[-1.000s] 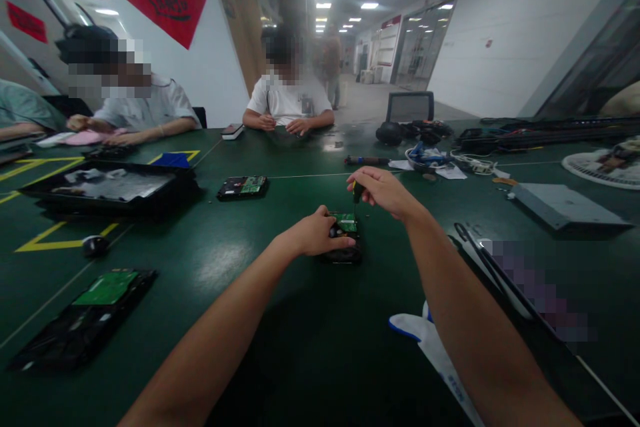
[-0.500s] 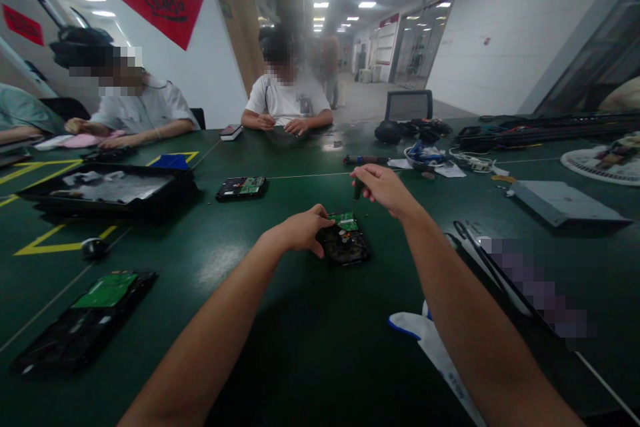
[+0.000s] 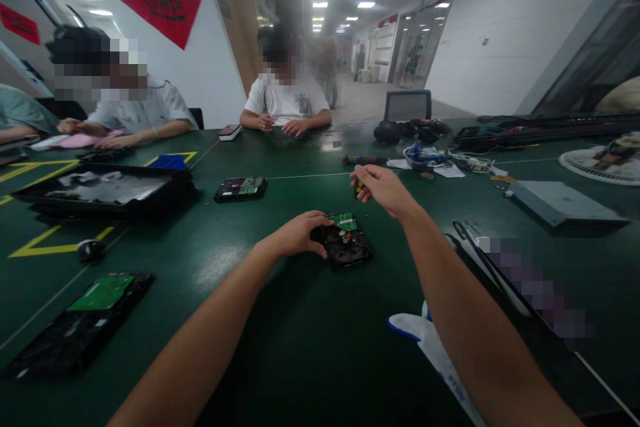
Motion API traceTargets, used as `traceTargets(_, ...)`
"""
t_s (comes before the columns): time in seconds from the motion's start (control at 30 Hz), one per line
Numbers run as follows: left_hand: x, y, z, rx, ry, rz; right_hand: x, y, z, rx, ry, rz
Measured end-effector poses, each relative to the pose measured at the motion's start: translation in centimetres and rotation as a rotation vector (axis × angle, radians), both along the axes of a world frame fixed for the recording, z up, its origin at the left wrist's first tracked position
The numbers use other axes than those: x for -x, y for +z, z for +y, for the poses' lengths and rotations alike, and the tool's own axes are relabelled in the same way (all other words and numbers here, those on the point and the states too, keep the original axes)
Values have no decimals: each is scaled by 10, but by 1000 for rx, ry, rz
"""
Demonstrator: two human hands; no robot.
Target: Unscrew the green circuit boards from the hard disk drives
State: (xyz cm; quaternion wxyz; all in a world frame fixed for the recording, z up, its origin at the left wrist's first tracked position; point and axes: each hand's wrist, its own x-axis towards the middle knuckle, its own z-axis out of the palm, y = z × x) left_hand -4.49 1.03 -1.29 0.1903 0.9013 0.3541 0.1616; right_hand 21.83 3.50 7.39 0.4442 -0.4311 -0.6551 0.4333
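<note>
A black hard drive (image 3: pixel 346 245) with a small green circuit board on its far end lies on the dark green table (image 3: pixel 310 340) in front of me. My left hand (image 3: pixel 296 235) grips the drive's left edge, fingers curled round it. My right hand (image 3: pixel 381 188) hovers just beyond the drive, closed on a small screwdriver (image 3: pixel 357 189) with its tip pointing down, lifted clear of the green board.
Another hard drive (image 3: pixel 240 187) lies further left, a larger board-topped unit (image 3: pixel 83 319) at the near left, and a black tray (image 3: pixel 103 187) beyond it. A white and blue glove (image 3: pixel 430 343) rests by my right forearm. Two people sit across the table; cables and tools (image 3: pixel 425 153) crowd the far right.
My left hand slid off the top of the drive to its left edge, uncovering it. My right hand raised the screwdriver off the green board and drew it slightly away.
</note>
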Motion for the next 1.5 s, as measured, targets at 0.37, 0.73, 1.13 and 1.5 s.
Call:
traceTargets(0.37, -17, -21, -28, -250, 188, 52, 4, -3, 0, -57, -8, -10)
traceTargets(0.73, -8, -27, -22, -189, 174, -166, 14, -7, -1, -58, 14, 60)
traceTargets(1.13, -8, -29, -19, -121, 140, -356, 12, -5, -1, -78, -98, 59)
traceTargets(1.5, -6, -32, -16, -88, 193, -363, 14, -6, -3, -19, 70, 87)
